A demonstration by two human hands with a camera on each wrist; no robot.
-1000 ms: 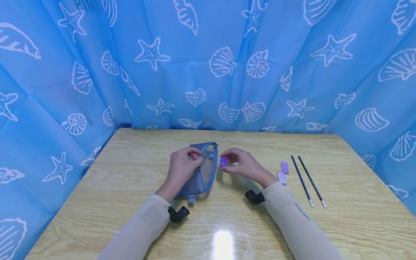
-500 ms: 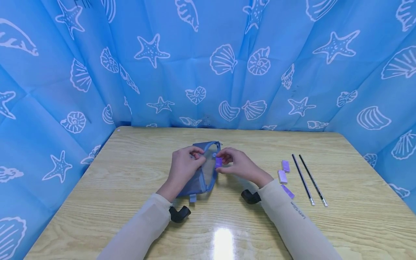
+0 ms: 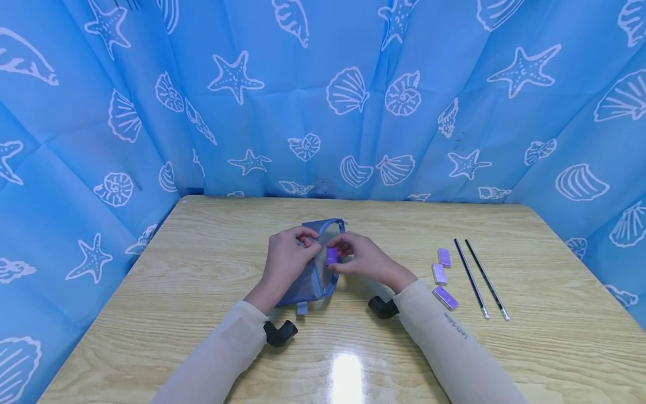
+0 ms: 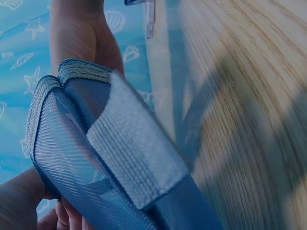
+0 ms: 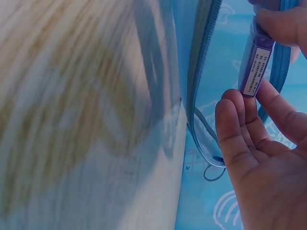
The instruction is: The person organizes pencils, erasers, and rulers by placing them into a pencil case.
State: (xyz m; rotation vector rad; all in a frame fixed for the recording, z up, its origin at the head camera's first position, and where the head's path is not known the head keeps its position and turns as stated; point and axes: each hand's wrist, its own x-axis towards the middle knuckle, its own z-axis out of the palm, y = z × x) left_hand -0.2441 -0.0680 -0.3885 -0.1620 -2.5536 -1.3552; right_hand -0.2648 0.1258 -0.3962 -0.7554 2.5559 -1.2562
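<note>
A blue mesh zip pouch [image 3: 298, 290] lies on the table with its zipped mouth spread to the right. My left hand [image 3: 289, 253] pinches the pouch's upper edge between thumb and fingers; in the left wrist view its fingers [image 4: 26, 191] show at the lower left, beside the mesh. A small purple eraser [image 3: 331, 256] with a printed label is pinched by my right hand [image 3: 360, 258] at the pouch mouth. In the right wrist view, the eraser [image 5: 256, 64] is between thumb and fingertips, in front of the zipper edge [image 5: 201, 62].
Several purple-and-white erasers lie right of my right forearm, the nearest eraser [image 3: 445, 298] closest to the sleeve. Two dark pencils, one pencil [image 3: 471, 279] left of the other pencil [image 3: 487, 279], lie further right. A blue shell-print curtain [image 3: 323, 112] hangs behind the wooden table [image 3: 217, 235].
My right hand has moved left with the eraser, from beside the pouch to its mouth. An eraser behind the right sleeve has come into view. The left hand keeps its hold on the pouch.
</note>
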